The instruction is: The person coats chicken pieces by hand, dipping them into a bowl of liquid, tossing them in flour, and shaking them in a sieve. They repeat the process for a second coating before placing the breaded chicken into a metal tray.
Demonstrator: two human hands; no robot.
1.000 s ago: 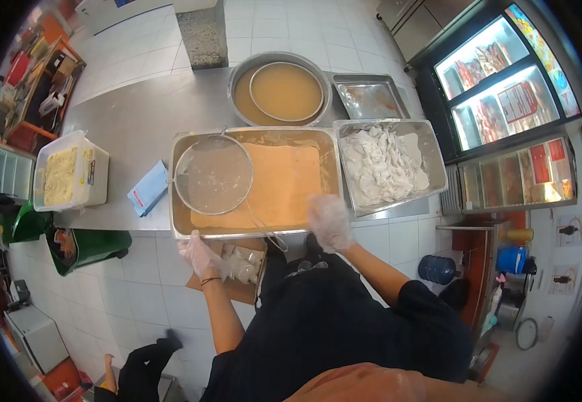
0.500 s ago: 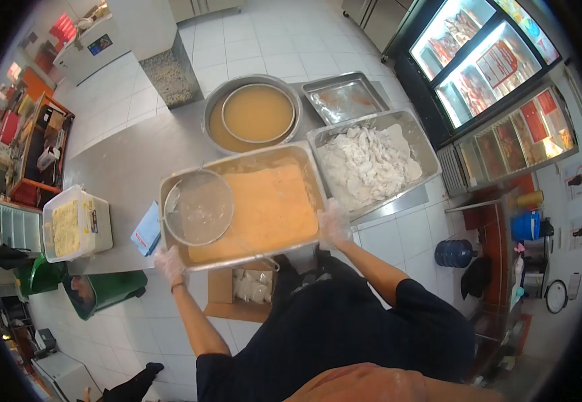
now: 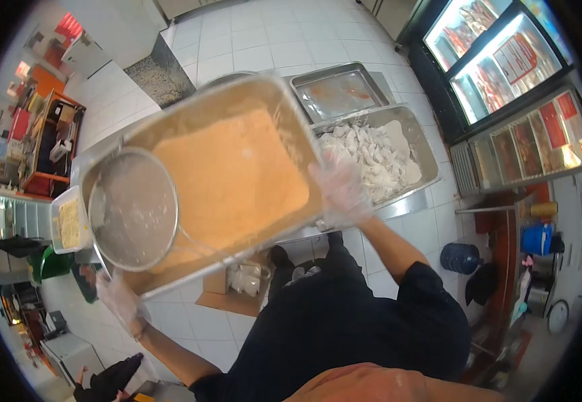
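Left hand (image 3: 120,299) grips tray (image 3: 205,112) at 7 o'clock, right hand (image 3: 342,187) at 3; advisable: keep it level so sieve (image 3: 133,209) cannot slide.

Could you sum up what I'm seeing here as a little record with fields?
Left hand: clear glove, grips the near left corner of the large rectangular steel tray of orange powder
Right hand: clear glove, grips the tray's right edge
In tray: round wire-mesh strainer
Behind: steel pan of white floured pieces; empty steel pan
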